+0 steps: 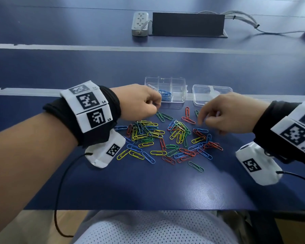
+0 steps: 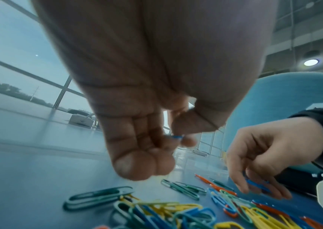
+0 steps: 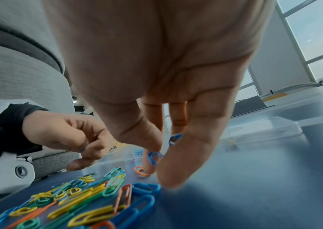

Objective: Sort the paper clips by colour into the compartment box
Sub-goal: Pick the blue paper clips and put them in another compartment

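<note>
Loose paper clips (image 1: 165, 138) in red, blue, green and yellow lie scattered on the blue table between my hands. The clear compartment box (image 1: 179, 81) stands just beyond them, with blue clips (image 1: 165, 95) in one compartment and pale clips (image 1: 152, 87) in the one to its left. My left hand (image 1: 155, 107) hovers at the box's near left corner, fingers curled, pinching a blue clip (image 2: 177, 136) between thumb and forefinger. My right hand (image 1: 203, 120) hangs over the right of the pile and pinches blue clips (image 3: 153, 156) in its fingertips.
The box's clear lid (image 1: 211, 93) lies to the right of the box. At the back stand a power strip (image 1: 140, 23), a dark block (image 1: 187, 23) and grey cables (image 1: 245, 20). The table's front edge (image 1: 148, 209) runs above my lap.
</note>
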